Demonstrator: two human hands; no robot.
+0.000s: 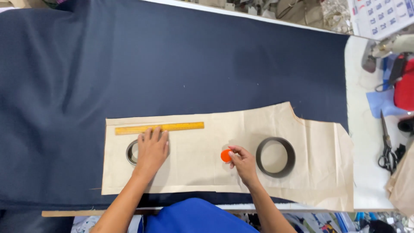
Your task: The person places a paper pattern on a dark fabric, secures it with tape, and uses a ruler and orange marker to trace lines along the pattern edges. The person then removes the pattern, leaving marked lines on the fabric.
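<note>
With the left hand [152, 149] spread flat on the paper pattern [207, 151] near the table's front edge, the right hand [242, 163] pinching the orange chalk [226, 155] should mark lightly, keeping the pattern from shifting.

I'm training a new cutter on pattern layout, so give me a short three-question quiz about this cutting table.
1. True or false: the left hand rests flat on the smaller metal ring.
2. What does the right hand pinch between its fingertips? A) the scissors B) an orange chalk disc C) a pin
3. Fill in: the yellow ruler lies on the paper pattern, just above the ____ hand.

Key:
1. True; the hand covers part of that ring.
2. B; the orange chalk disc sits at the fingertips, left of the large dark ring. The scissors lie untouched on the white table, off the navy fabric.
3. left
</note>
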